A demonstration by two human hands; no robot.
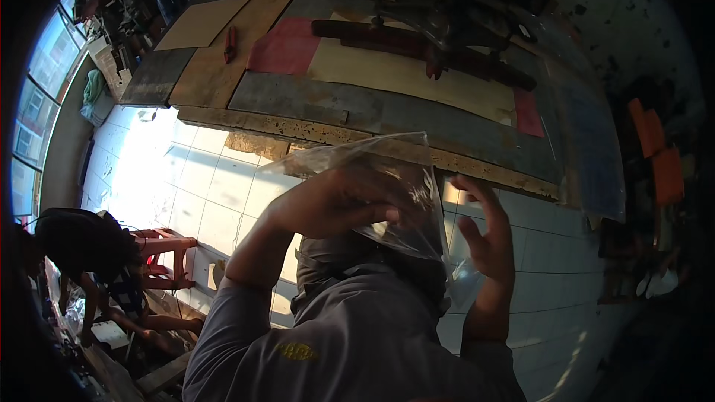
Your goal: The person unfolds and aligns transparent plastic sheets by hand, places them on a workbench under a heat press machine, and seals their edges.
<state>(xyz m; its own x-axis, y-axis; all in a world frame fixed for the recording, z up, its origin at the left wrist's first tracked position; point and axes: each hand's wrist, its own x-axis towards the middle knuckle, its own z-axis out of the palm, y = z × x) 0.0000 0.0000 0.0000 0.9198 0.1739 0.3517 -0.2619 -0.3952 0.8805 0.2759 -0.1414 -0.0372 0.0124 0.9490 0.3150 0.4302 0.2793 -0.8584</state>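
My left hand (350,197) is closed on a clear plastic sheet (372,150), with the fingers pressed against it in front of my body. The sheet is thin and creased. One corner of it points up toward the bench, and the rest hangs down on the right. Beside the sheet's right edge, my right hand (490,242) is raised with its thumb and fingers apart, and nothing shows in it. Whether a fingertip touches the plastic is hard to tell.
Ahead stands a workbench (298,125) with a rough edge, bearing a cream sheet (395,74), pink pieces (283,46) and a dark red bar (350,32). A red tool (230,45) lies near cardboard (205,22). At left, another person (86,249) bends beside a red stool (173,257).
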